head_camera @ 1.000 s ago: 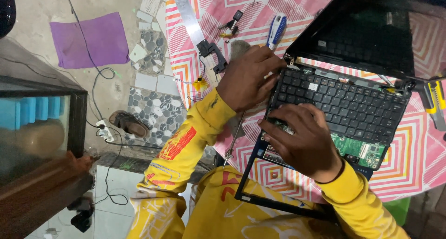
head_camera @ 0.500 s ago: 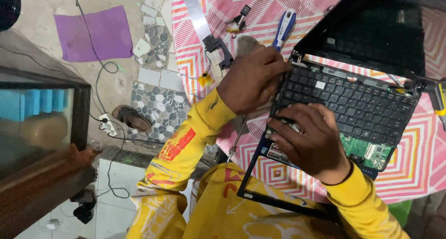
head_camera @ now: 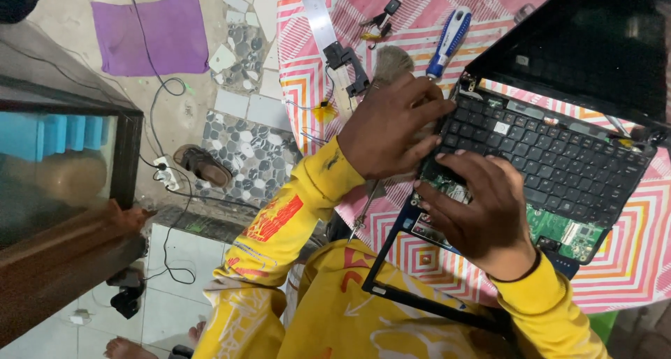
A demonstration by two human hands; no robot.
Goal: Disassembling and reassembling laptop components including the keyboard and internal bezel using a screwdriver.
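A black laptop (head_camera: 559, 156) lies open on a pink patterned tablecloth (head_camera: 629, 261), its palm rest off and a green circuit board (head_camera: 552, 228) bare below the keyboard (head_camera: 552, 160). My left hand (head_camera: 391, 128) grips the keyboard's left end, fingers stretched to its top corner and thumb on the keys. My right hand (head_camera: 482, 205) covers the keyboard's near left corner, its fingers curled around the edge above the circuit board. Both arms wear yellow sleeves. The dark screen (head_camera: 594, 45) is tilted back.
On the cloth lie a blue-and-white screwdriver (head_camera: 451, 38), a brush (head_camera: 391, 62), a black hinge part (head_camera: 349, 66), a metal strip (head_camera: 314, 17) and a loose black bezel frame (head_camera: 419, 296). A purple cloth (head_camera: 168, 34), a sandal (head_camera: 203, 165), cables and a glass tank (head_camera: 56, 163) are at left.
My left hand's fingers have uncurled and reached toward the keyboard's top left corner. My right hand stays at the near left corner. The view has shifted slightly.
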